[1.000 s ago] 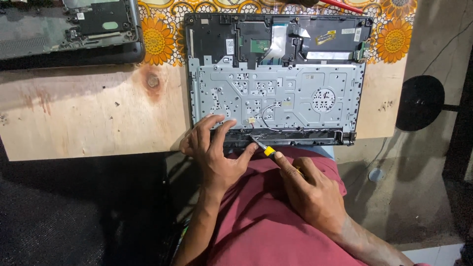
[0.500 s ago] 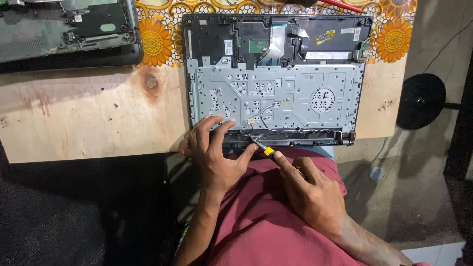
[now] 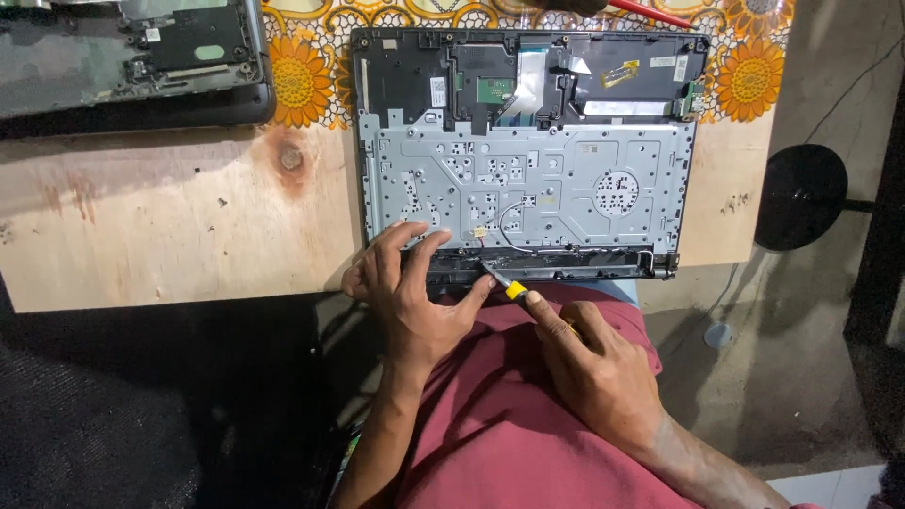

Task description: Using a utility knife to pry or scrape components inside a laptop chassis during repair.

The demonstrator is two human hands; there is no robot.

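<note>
The laptop chassis [image 3: 528,155] at the counter's [image 3: 170,236] near edge lies opened, metal keyboard plate exposed; the left hand [image 3: 410,292] steadies its near edge with spread fingers while the right hand [image 3: 589,363], its grip closed around a yellow-handled screwdriver [image 3: 509,287], works the hinge strip, which remains attached.

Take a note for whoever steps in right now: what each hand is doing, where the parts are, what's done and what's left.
Left hand: fingers spread on the near edge of the opened laptop base, steadying it.
Right hand: gripping a yellow-handled screwdriver, tip at the near edge by the hinge strip.
Done: cover is off, metal plate exposed; another laptop part lies at the far left of the wooden table.
Left: metal plate not yet lifted out.
</note>
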